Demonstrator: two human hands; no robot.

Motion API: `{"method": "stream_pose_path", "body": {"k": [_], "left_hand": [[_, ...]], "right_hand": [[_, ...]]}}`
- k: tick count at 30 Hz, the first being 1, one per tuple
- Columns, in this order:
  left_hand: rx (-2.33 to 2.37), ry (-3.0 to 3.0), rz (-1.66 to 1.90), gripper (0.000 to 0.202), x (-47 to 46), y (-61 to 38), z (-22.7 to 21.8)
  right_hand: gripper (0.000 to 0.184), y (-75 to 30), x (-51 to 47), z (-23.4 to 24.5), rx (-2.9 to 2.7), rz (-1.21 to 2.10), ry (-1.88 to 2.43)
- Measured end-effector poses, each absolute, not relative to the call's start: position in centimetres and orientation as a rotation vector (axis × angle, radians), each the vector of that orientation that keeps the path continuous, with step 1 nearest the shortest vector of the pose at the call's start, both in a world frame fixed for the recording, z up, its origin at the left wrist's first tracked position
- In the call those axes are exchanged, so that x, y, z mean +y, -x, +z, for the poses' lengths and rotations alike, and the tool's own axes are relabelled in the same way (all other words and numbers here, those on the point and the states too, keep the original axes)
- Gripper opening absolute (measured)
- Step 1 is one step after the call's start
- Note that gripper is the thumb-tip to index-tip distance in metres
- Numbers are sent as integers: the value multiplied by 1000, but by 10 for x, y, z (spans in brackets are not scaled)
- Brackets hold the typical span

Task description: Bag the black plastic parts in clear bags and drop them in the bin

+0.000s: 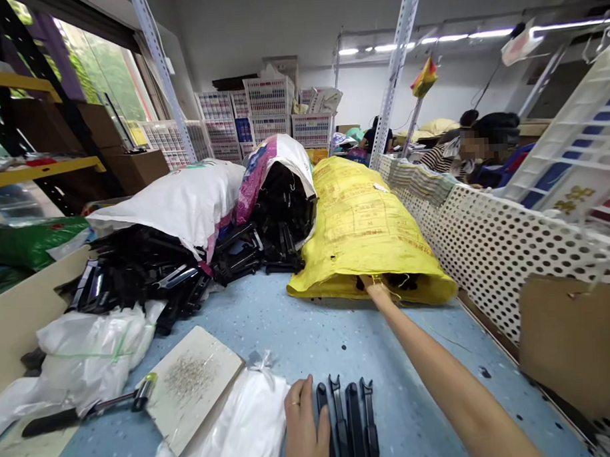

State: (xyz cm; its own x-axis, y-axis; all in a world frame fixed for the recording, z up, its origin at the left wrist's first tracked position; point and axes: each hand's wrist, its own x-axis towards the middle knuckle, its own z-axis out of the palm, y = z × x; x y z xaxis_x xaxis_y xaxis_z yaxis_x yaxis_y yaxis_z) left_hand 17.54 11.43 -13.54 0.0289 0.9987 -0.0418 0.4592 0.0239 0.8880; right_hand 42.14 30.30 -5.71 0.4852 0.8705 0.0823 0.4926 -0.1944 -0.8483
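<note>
My left hand [302,425] lies at the front of the table, fingers stretched out, its thumb against the nearest of several long black parts. Some of these black parts [354,420] have forked tips; they lie side by side, pointing away from me. My right arm stretches forward to the yellow woven sack [369,219], and my right hand [376,286] is inside its mouth. The sack's edge and the shadow hide those fingers, so their grip does not show. Dark pieces [401,279] are partly visible inside the opening.
Two white sacks [184,193] spill black parts [131,268] at the back left. A hammer [91,406], a pale square board [195,385] and white plastic bags [242,421] lie to the left. A perforated white panel [491,268] borders the right side. Other people sit beyond it.
</note>
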Motion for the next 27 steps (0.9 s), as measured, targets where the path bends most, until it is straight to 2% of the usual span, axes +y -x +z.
{"method": "stream_pose_path", "body": {"k": [4, 6, 9, 11, 14, 19, 24, 27], "left_hand": [[1357, -1439, 989, 47, 120, -173, -120], [1197, -1233, 1047, 55, 125, -181, -110], [966, -898, 1092, 67, 132, -195, -91], [906, -797, 1088, 51, 132, -200, -78], [863, -759, 1049, 34, 122, -198, -60], [765, -658, 917, 42, 100, -192, -45], [848, -656, 1011, 46, 110, -178, -39], [826, -491, 1079, 52, 122, -165, -37]], "right_hand": [[33, -410, 229, -79, -1139, 803, 1757], [32, -389, 176, -90, -1184, 872, 1699], [34, -355, 105, -95, -1495, 746, 1534], [35, -341, 79, -88, -1725, 667, 1401], [32, -338, 82, -71, -1793, 473, 1283], [32, -337, 126, -52, -1844, 143, 1200], [36, -313, 126, -53, -1783, 558, 1202], [32, -309, 109, -58, -1963, 483, 1020]]}}
